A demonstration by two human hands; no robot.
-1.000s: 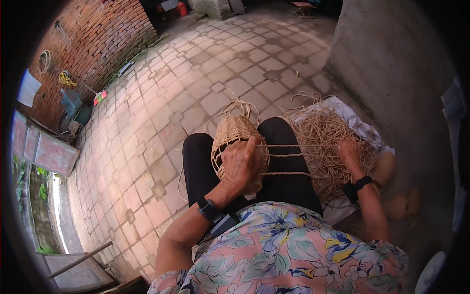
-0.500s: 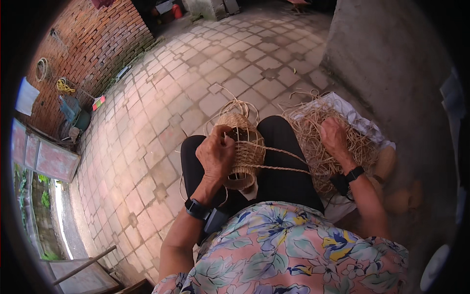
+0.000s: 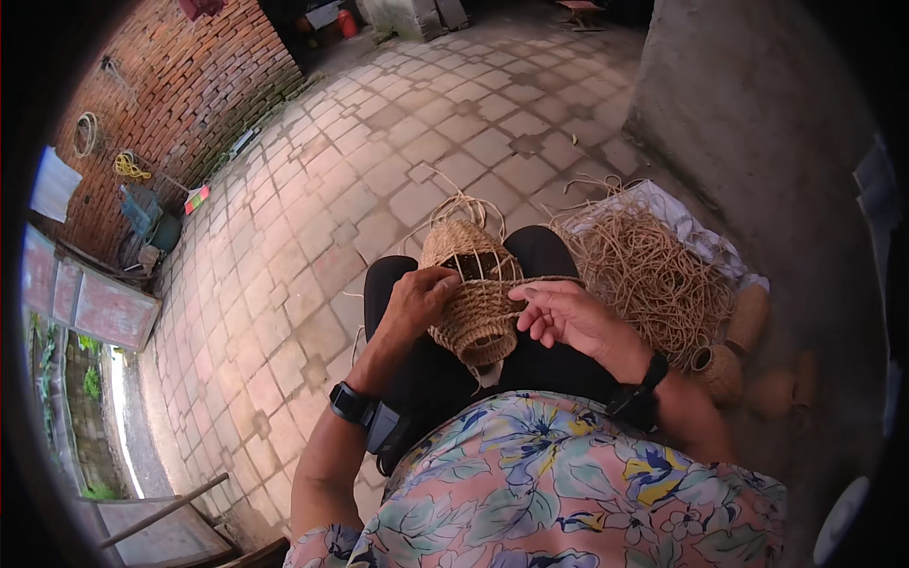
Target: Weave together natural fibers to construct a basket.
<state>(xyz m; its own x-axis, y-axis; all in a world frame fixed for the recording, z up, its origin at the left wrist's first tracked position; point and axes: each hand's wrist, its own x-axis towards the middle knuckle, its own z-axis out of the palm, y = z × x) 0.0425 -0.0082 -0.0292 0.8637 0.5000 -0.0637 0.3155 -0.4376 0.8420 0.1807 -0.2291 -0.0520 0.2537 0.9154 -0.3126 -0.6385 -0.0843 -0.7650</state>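
Observation:
A small woven basket (image 3: 478, 312) of twisted straw-coloured cord rests between my knees, tilted, with a round opening towards me. Bare upright stakes (image 3: 481, 265) show across a gap in its side. My left hand (image 3: 421, 301) is closed on the basket's left side at this gap, thumb and fingertips on the weave. Close by the basket's right side, my right hand (image 3: 578, 327) has its fingers curled in, with a cord (image 3: 549, 279) running from the weave along its thumb and forefinger. Loose cord ends (image 3: 464, 204) loop out of the basket's far end.
To the right lies a large tangle of cord (image 3: 653, 275) on a white sack (image 3: 663, 213). Several woven vessels (image 3: 718, 371) stand beside it, near a grey wall (image 3: 757, 142). Paving tiles (image 3: 284, 246) cover the floor, and a brick wall (image 3: 180, 95) rises at the far left.
My right hand has come left from over the cord tangle to the basket's side. The two stretched cord lengths are drawn in. My left hand stays on the basket.

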